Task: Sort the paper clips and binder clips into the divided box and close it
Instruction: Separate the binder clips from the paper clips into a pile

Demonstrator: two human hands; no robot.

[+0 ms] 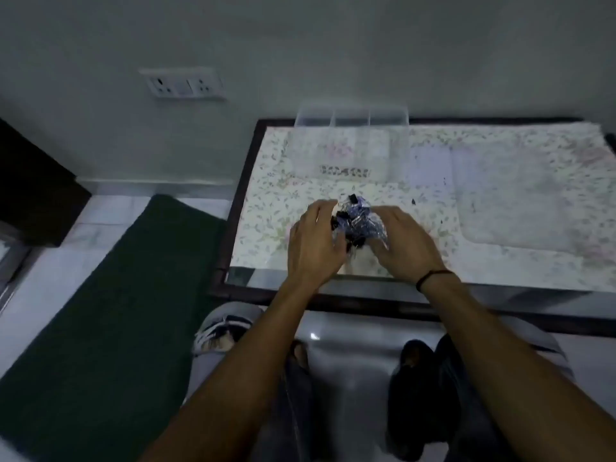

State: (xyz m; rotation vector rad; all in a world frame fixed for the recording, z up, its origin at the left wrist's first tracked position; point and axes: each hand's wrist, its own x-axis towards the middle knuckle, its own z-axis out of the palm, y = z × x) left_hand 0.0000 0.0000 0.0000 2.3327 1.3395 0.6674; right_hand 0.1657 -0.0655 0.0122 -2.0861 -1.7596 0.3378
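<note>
A crinkled clear plastic bag of black binder clips (358,221) is held over the middle of the table. My left hand (315,243) grips its left side and my right hand (406,243) grips its right side. Behind them stands the clear divided box (350,145), open, with its lid upright against the wall. A row of small clips (345,171) lies in the box's near compartment. A few loose dark clips (414,201) lie on the cloth to the right of the bag.
The table (233,208) has a dark frame and a floral cloth cover (500,195). A wall with a socket plate (183,84) is behind it. A green mat (110,311) lies on the floor at left. My knees and feet show below the table edge.
</note>
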